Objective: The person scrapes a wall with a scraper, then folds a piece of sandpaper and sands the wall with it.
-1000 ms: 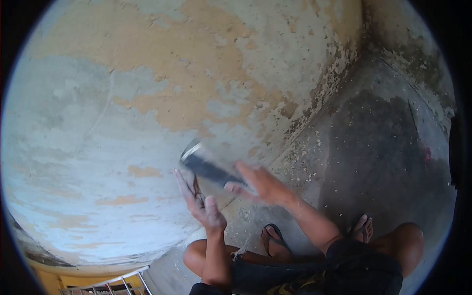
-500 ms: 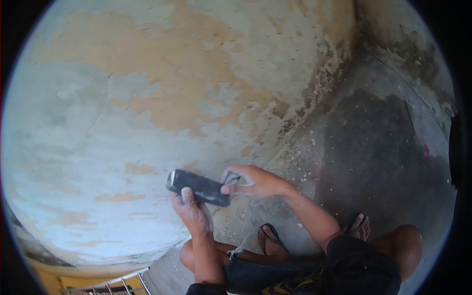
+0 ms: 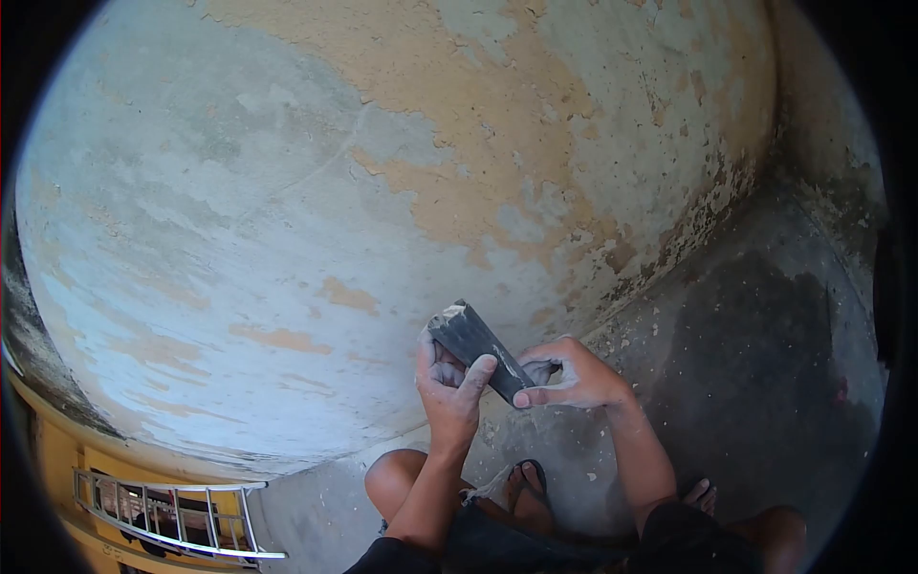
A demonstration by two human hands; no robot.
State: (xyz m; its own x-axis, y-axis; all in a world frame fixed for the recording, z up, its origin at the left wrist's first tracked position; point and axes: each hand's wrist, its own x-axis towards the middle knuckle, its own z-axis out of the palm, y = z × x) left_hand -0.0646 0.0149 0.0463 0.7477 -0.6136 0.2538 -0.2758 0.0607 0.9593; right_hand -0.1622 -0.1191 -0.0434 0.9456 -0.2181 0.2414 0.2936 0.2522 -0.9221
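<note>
A dark grey block that looks wrapped in sandpaper (image 3: 470, 346) is held at a slant in front of the wall, its pale rough end up and to the left. My left hand (image 3: 449, 385) grips it from below, thumb across the near face and fingers behind. At the lower right end, my right hand (image 3: 572, 378) pinches the edge between thumb and fingers. Whitish dust coats the fingers of both hands. Part of the block's far side is hidden.
The wall (image 3: 249, 239) has peeling cream paint over grey-white plaster. Concrete floor (image 3: 660, 330) with a dark patch (image 3: 746, 354) and scattered flakes lies to the right. A metal ladder (image 3: 172, 512) is at lower left. My sandalled foot (image 3: 528, 488) is below.
Both hands and the block have shifted right in the view, and the block slants more steeply. The right hand stays at its lower end. The view has turned, showing more of the ladder.
</note>
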